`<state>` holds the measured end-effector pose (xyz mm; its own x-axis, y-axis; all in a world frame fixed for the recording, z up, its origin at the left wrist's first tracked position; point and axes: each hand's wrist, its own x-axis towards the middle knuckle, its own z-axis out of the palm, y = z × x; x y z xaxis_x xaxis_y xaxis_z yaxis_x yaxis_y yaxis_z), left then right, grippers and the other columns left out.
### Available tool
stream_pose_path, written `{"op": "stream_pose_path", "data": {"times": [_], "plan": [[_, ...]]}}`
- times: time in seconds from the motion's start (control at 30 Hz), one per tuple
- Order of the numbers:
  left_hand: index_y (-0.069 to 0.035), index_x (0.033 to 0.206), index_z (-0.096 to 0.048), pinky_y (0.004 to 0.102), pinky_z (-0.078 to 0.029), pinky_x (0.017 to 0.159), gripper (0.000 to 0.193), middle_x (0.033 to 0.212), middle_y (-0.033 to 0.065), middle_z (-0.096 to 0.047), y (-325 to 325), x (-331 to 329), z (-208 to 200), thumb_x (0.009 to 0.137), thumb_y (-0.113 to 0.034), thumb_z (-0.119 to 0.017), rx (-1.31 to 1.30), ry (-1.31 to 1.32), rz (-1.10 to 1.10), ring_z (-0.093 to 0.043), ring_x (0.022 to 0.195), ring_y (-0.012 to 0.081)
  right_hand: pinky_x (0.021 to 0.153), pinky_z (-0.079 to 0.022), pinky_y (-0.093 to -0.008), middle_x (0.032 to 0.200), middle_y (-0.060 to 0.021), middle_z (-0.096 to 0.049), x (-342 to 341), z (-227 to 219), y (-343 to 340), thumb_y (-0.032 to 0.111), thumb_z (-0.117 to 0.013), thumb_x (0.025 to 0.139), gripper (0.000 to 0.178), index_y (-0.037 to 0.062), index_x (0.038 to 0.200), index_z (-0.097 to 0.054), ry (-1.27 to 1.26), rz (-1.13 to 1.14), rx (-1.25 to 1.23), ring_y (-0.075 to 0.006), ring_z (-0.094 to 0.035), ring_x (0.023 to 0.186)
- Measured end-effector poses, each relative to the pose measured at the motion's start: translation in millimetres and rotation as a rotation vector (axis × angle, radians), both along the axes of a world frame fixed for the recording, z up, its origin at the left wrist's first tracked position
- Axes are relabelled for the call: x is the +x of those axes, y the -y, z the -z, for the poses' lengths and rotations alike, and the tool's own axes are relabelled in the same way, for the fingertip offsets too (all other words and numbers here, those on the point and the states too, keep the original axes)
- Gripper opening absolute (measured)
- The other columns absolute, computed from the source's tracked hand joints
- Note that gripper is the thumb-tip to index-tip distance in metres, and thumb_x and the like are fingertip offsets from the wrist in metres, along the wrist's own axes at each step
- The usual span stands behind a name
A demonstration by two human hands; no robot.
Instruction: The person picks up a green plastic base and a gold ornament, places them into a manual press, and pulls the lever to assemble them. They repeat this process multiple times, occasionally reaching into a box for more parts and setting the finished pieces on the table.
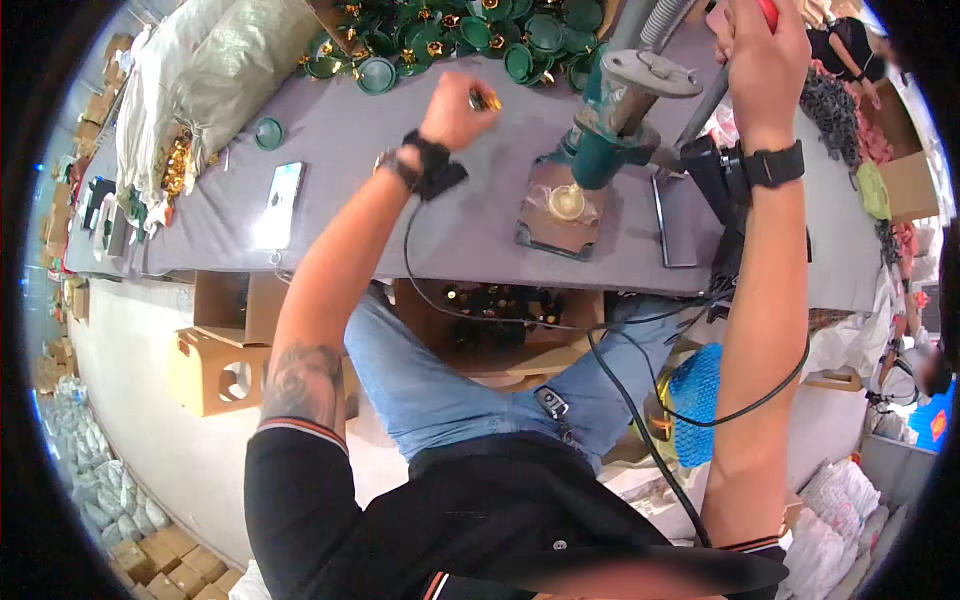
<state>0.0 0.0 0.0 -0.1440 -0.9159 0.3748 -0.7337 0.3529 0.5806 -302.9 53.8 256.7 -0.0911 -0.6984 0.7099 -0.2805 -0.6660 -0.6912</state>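
My left hand (460, 115) is closed over the table, left of a green lever press (597, 160). Between its fingers is a small shiny gold piece (487, 100), partly hidden; its exact kind does not show. Up at the right, my right hand (768, 65) is wrapped round the press's handle, whose red knob (769, 12) shows at the top. On the press base (555, 240), a round pale gold die (566, 203) sits below the ram. Beyond the left hand lies a heap of dark green round discs (376, 75), several with gold flower-shaped pieces.
A lit phone (282, 205) and a single green disc (268, 133) lie on the grey cloth at the left, near a large pale sack (240, 75). Right of the press is a dark flat phone-like slab (674, 222). Black cables (520, 322) hang across my lap, above an open carton (500, 350).
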Motion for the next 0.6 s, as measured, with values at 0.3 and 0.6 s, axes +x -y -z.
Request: {"op": "stream_pose_path", "data": {"times": [0.3, 0.6], "plan": [[-0.003, 0.099, -0.073, 0.0386, -0.052, 0.092, 0.029, 0.106, 0.0115, -0.073, -127, -88, -21, 0.076, -0.014, -0.086, 0.007, -0.231, 0.271, -0.065, 0.103, 0.0300, 0.045, -0.036, -0.0217, 0.067, 0.0040, -0.045, -1, 2, -7, 0.017, -0.057, 0.104, 0.009, 0.0093, 0.098, -0.058, 0.024, -0.031, 0.013, -0.0051, -0.044, 0.049], [-0.004, 0.098, -0.072, 0.0410, -0.050, 0.094, 0.031, 0.105, 0.0115, -0.071, -129, -92, -13, 0.073, -0.014, -0.086, -0.027, -0.268, 0.316, -0.063, 0.103, 0.0336, 0.087, -0.053, -0.0489, 0.090, -0.0138, -0.063, -11, 204, -207, 0.006, -0.063, 0.093, 0.009, 0.0042, 0.098, -0.056, -0.379, 0.045, -0.506, -0.0290, -0.066, 0.084]]}}
